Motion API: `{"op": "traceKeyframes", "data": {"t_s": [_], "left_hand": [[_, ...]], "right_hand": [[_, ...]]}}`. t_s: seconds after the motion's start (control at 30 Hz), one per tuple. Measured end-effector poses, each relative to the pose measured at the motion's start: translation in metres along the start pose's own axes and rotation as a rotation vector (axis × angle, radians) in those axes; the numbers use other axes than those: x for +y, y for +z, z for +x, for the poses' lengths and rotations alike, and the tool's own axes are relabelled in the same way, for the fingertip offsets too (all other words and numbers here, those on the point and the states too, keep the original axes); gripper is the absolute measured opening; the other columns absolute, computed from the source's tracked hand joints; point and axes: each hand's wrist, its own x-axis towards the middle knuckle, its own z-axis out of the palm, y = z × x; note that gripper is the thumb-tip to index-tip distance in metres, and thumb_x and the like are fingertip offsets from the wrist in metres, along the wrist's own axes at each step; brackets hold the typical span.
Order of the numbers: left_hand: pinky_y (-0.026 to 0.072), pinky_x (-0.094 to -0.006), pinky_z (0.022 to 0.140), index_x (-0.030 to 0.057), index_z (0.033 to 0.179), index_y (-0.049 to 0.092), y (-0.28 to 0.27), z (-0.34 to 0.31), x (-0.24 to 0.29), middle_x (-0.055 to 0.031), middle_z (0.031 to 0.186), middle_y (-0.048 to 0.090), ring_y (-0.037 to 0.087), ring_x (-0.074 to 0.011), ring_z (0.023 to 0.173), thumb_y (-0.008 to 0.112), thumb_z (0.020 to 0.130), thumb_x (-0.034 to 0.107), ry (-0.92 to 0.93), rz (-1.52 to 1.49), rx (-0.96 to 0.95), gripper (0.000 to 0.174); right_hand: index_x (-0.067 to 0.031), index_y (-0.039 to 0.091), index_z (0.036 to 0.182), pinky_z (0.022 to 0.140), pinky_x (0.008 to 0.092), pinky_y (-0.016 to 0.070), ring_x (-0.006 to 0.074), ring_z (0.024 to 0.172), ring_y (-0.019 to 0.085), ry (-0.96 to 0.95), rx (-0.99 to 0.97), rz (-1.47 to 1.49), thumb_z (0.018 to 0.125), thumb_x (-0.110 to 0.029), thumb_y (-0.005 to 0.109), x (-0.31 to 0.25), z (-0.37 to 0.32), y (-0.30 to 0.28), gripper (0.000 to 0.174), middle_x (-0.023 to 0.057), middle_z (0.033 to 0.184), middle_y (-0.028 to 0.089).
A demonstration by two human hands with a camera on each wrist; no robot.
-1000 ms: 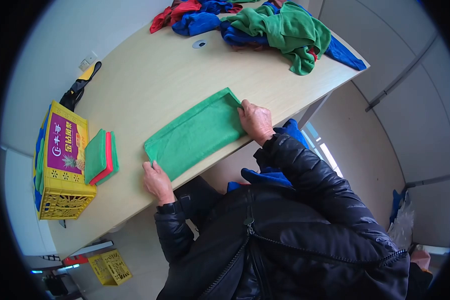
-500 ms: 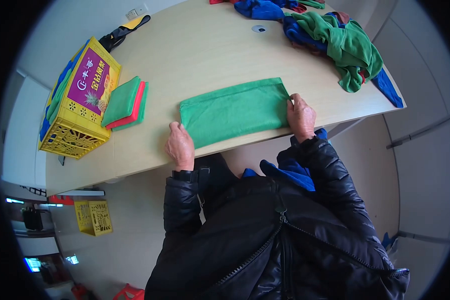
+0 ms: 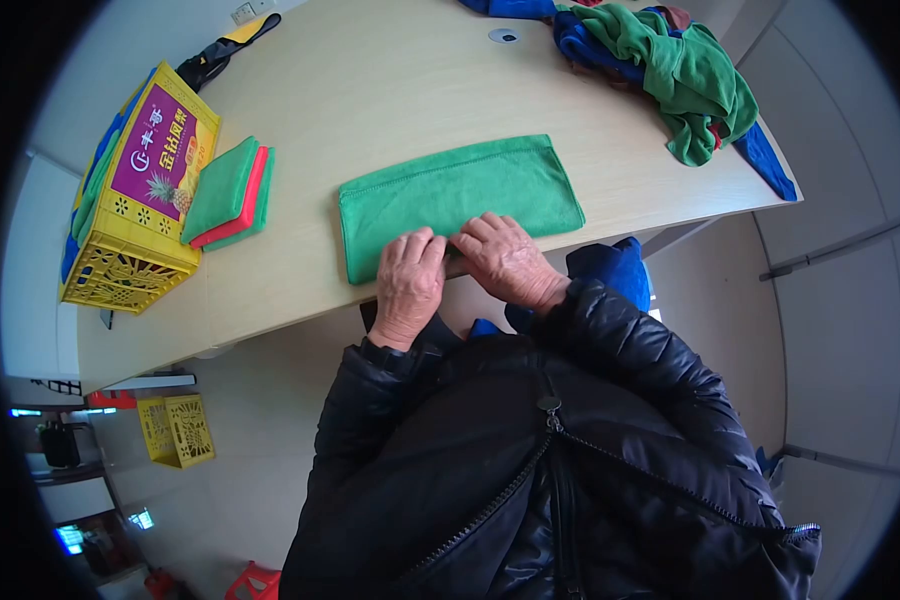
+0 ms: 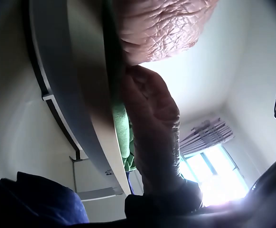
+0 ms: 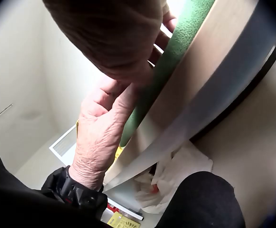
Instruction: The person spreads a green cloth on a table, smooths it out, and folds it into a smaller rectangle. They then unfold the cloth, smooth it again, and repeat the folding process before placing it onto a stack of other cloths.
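Note:
A folded green cloth (image 3: 450, 185) lies flat along the table's near edge, its hemmed long side away from the body. My left hand (image 3: 408, 280) and right hand (image 3: 507, 262) rest side by side at the middle of its near edge, fingers over the cloth. In the right wrist view, fingers of the right hand (image 5: 109, 35) touch the green cloth (image 5: 185, 35), and the thumb of the left hand (image 5: 97, 133) lies along the edge. Seen from the left wrist, the right hand (image 4: 152, 118) is beside the cloth; the left hand's fingertips are hidden.
Folded green and red cloths (image 3: 228, 195) lean by a yellow crate (image 3: 135, 268) with a pineapple label at the table's left. A heap of loose green and blue cloths (image 3: 690, 85) lies at the far right. Blue cloth (image 3: 615, 272) hangs below the table edge.
Both hands have let go of the green cloth's ends and come together at the middle of its near edge. Earlier the cloth was turned square to the edge and laid flat.

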Motion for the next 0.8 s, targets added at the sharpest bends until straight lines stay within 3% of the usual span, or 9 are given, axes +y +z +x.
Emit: {"op": "traceKeyframes", "data": {"t_s": [0.23,0.53,0.63,0.67,0.73,0.8], "left_hand": [[0.0468,-0.0415,0.085,0.0069,0.096,0.064,-0.002,-0.009,-0.013,-0.01,0.097,0.061,0.058,-0.0305,0.093,0.071,0.083,0.007,-0.086,-0.066,-0.059,0.014],[0.0454,-0.0423,0.08,0.0075,0.089,0.063,-0.02,-0.037,-0.065,-0.0076,0.093,0.06,0.057,-0.0291,0.091,0.067,0.086,0.008,-0.272,0.044,0.027,0.006],[0.0479,-0.0414,0.086,0.0039,0.096,0.065,-0.032,-0.035,-0.064,-0.0121,0.1,0.063,0.06,-0.0336,0.097,0.067,0.087,0.006,-0.338,0.136,-0.102,0.009],[0.0479,-0.0414,0.086,0.0039,0.096,0.065,-0.033,-0.028,-0.06,-0.0121,0.1,0.063,0.06,-0.0336,0.097,0.067,0.087,0.006,-0.336,0.135,-0.101,0.009],[0.0461,-0.0415,0.095,0.0063,0.108,0.065,-0.028,-0.006,-0.048,-0.0134,0.115,0.062,0.057,-0.0344,0.111,0.065,0.091,0.011,-0.217,0.072,-0.089,0.018],[0.0451,-0.0416,0.1,0.0074,0.115,0.065,-0.017,0.011,-0.039,-0.0141,0.123,0.062,0.056,-0.0349,0.118,0.064,0.092,0.013,-0.152,0.039,-0.08,0.023]], "right_hand": [[-0.0054,0.063,0.1,0.082,0.0409,0.0473,0.0296,0.093,0.057,-0.017,-0.05,-0.008,0.083,-0.011,0.065,0.029,-0.023,-0.01,0.018,0.0091,0.095,0.058],[-0.005,0.064,0.096,0.079,0.043,0.0501,0.0333,0.091,0.059,0.109,0.072,-0.016,0.08,-0.005,0.071,0.064,-0.059,-0.051,0.017,0.0112,0.096,0.062],[-0.0046,0.065,0.095,0.079,0.0432,0.0505,0.0339,0.091,0.06,0.155,0.067,0.019,0.08,-0.004,0.071,0.068,-0.057,-0.058,0.016,0.0116,0.096,0.063],[-0.0048,0.065,0.098,0.082,0.0429,0.0504,0.0343,0.093,0.06,0.178,0.045,0.009,0.081,-0.005,0.07,0.066,-0.048,-0.058,0.018,0.012,0.099,0.063],[-0.005,0.065,0.105,0.087,0.0422,0.05,0.0351,0.099,0.06,0.227,0.001,-0.01,0.084,-0.008,0.07,0.059,-0.028,-0.053,0.022,0.013,0.106,0.064],[-0.0075,0.06,0.129,0.104,0.0446,0.0437,0.0372,0.122,0.054,0.217,-0.026,-0.067,0.093,-0.023,0.064,0.045,-0.001,-0.031,0.039,0.0152,0.131,0.059]]}}
